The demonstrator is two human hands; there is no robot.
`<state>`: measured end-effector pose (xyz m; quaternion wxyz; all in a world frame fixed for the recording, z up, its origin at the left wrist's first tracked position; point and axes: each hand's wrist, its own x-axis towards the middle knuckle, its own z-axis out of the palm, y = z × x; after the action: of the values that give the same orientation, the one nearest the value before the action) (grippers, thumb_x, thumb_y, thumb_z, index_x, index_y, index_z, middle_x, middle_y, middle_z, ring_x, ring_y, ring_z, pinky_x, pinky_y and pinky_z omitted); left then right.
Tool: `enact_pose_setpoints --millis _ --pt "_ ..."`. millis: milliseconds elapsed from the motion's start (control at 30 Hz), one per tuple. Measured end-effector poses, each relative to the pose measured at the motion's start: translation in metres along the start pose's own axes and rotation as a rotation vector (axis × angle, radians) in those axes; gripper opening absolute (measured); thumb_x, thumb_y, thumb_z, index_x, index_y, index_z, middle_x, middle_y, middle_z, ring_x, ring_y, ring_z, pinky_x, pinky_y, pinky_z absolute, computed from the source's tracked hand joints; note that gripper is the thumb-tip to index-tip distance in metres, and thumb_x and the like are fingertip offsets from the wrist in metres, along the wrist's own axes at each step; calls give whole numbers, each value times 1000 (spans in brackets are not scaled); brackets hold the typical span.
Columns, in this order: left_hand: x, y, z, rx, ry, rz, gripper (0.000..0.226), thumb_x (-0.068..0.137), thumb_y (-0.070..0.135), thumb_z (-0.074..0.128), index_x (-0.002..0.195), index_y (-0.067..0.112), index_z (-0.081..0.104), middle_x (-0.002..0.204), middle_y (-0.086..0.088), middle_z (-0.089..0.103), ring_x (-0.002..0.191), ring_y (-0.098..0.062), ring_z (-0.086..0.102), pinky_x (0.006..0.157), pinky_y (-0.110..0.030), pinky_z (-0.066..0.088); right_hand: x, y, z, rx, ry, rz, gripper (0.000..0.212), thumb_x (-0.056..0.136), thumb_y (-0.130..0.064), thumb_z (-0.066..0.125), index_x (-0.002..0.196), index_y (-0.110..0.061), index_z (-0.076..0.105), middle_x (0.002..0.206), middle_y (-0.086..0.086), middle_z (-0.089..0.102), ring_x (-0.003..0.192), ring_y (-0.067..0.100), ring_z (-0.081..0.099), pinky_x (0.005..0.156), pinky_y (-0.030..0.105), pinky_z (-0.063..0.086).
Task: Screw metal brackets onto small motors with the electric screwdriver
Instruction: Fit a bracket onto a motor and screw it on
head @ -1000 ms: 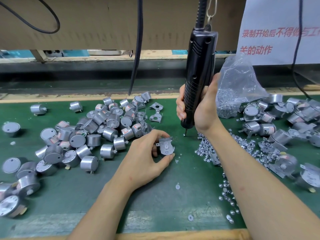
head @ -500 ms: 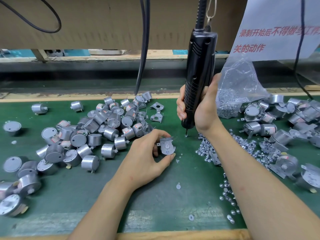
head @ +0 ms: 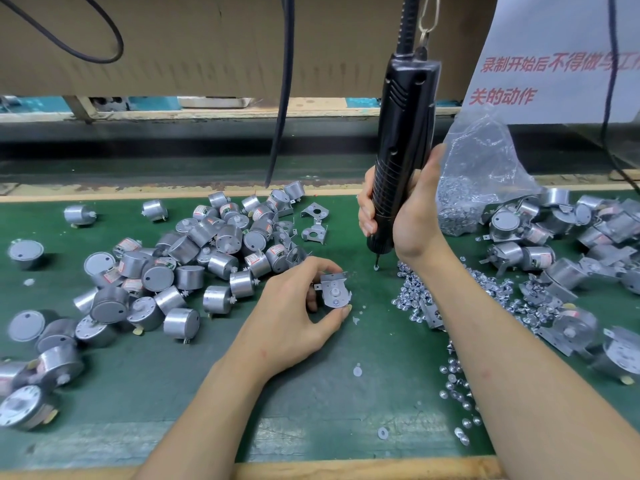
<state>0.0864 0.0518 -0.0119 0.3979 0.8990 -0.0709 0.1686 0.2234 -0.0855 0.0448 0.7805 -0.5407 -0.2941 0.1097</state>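
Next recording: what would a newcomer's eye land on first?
First, the black electric screwdriver hanging upright at centre, gripped by the right hand. Just left of its tip, the left hand pinches a bracketed motor. A heap of motors fills the left of the green mat; loose screws lie scattered right of centre.

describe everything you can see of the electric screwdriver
The electric screwdriver is a long black tool, plastic by its look, with vent slots up top and a ribbed grip below. It stands nearly upright, with a cable and a metal clip at its top. The right hand grips the ribbed part. Its thin bit points down at the green mat, a small screw seemingly on its tip, apart from the motor held by the left hand.
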Motion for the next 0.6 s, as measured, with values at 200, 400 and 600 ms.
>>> enact_pose_setpoints --millis 200,400,600 --pt "0 -1 1 1 -4 -2 35 81 31 75 109 33 54 87 14 61 70 -14 53 63 -11 41 0 2 4 88 -24 3 81 88 -74 2 66 -20 58 53 2 50 40 18 43 46 25 39" --pt "0 -2 0 6 -2 0 35 81 31 75 109 33 54 86 16 61 69 -13 53 63 -11 41 -1 4 8 36 -6 -6 83 75 -95 23 66 -21 58 54 3 50 41 20 44 47 28 39" --pt "0 -3 1 5 0 3 35 81 32 76 109 34 54 88 14 62 70 -13 54 63 -11 41 0 4 3 21 49 -6 83 88 -84 11 68 -17 56 54 6 50 41 22 43 47 29 39"
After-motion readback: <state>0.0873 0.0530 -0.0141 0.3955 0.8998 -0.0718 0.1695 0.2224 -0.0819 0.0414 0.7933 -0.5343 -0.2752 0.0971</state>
